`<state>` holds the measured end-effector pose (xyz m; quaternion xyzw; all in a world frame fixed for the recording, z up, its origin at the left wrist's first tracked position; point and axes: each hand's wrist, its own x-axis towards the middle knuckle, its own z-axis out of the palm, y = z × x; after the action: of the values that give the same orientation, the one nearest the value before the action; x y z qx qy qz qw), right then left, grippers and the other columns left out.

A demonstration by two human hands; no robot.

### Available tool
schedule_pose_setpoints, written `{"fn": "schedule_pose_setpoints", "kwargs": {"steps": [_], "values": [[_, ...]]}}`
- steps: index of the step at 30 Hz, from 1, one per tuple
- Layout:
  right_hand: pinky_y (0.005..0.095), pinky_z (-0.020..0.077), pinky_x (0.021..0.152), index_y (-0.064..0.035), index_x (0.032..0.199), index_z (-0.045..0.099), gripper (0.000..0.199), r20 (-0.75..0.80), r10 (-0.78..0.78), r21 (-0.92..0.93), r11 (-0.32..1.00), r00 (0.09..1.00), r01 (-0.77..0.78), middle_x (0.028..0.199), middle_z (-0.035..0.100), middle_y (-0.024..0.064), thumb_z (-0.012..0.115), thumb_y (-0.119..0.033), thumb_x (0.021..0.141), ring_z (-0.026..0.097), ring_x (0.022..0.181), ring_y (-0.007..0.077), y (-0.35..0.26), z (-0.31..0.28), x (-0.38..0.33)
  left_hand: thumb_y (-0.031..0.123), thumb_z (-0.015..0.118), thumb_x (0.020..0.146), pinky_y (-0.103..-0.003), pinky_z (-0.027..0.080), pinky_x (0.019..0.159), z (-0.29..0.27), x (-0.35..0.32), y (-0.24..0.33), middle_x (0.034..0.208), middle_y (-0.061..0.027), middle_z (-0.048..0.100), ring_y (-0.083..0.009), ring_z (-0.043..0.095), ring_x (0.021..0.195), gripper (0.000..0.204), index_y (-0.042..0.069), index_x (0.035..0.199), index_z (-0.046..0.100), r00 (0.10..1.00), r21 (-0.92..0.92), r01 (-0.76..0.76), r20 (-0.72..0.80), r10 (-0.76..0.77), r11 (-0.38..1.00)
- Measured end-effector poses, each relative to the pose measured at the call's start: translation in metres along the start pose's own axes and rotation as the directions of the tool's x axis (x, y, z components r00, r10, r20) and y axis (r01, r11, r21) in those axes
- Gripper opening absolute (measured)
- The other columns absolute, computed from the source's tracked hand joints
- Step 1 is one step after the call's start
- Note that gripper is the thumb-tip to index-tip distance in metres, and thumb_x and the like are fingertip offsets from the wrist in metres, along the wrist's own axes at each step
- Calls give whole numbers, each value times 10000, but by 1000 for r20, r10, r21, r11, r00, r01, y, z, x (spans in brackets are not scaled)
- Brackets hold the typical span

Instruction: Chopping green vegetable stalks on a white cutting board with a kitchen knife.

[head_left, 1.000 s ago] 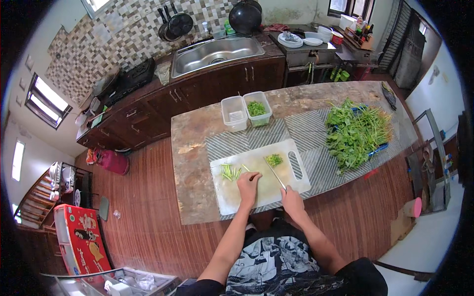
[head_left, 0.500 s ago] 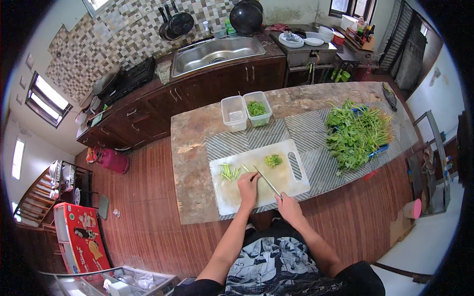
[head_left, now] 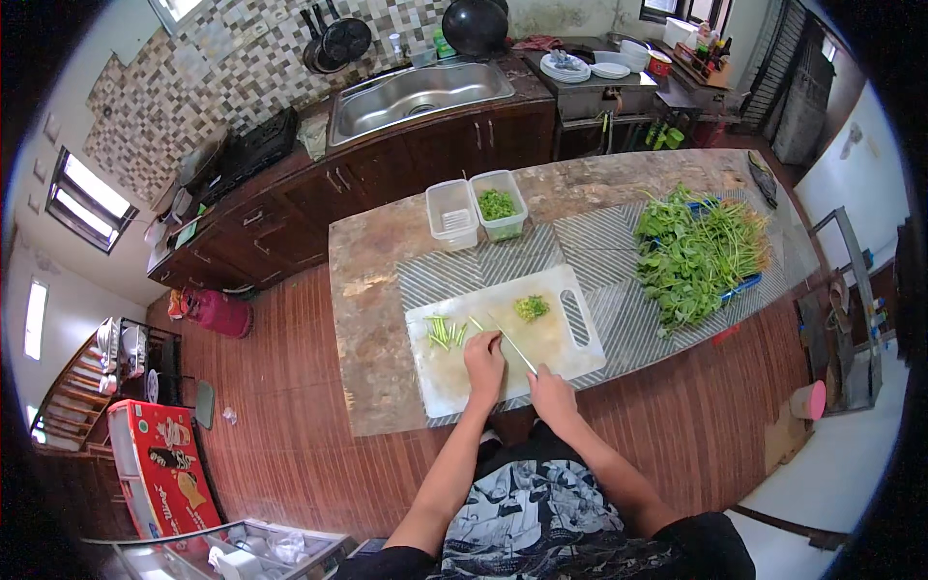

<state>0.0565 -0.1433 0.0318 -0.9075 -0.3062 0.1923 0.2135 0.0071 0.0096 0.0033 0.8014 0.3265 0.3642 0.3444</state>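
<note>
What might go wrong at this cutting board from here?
The knife in the right hand lies very close to the left hand, so a slip might nick a fingertip. The chopped greens sit loose beside the blade and could get scattered. The cutting board is near the table's front edge, so a knock might shift it.

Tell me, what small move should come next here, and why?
Probably a short cut with the knife: the right hand holds its blade close beside the left hand, which seems to steady a green stalk on the cutting board, and chopped greens lie just to the right.
</note>
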Motion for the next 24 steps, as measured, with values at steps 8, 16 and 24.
{"fn": "schedule_pose_setpoints", "kwargs": {"steps": [8,16,24], "values": [[584,533,668,-10,988,573,337,-13,-17,34,999,1000,17,764,664,294,545,-344,1013,667,761,501,-8,2,11,2,690,801,-435,522,774,-1,3,-2,867,-192,706,-370,663,819,121,-10,907,746,996,-27,87,17,-86,996],[574,547,682,-16,977,586,373,-22,73,-66,995,997,-74,798,684,276,529,-382,1020,684,780,477,15,-21,6,50,722,825,-348,558,718,-2,6,-6,860,-184,726,-286,707,743,137,-8,939,772,995,-19,86,49,-85,996],[577,531,674,1,949,603,396,-51,-13,8,1000,999,13,761,666,294,513,-376,1027,664,752,497,12,-24,7,43,712,820,-371,556,731,-5,8,-1,863,-201,727,-312,707,758,139,-21,930,768,984,-42,163,77,-160,986]]}}
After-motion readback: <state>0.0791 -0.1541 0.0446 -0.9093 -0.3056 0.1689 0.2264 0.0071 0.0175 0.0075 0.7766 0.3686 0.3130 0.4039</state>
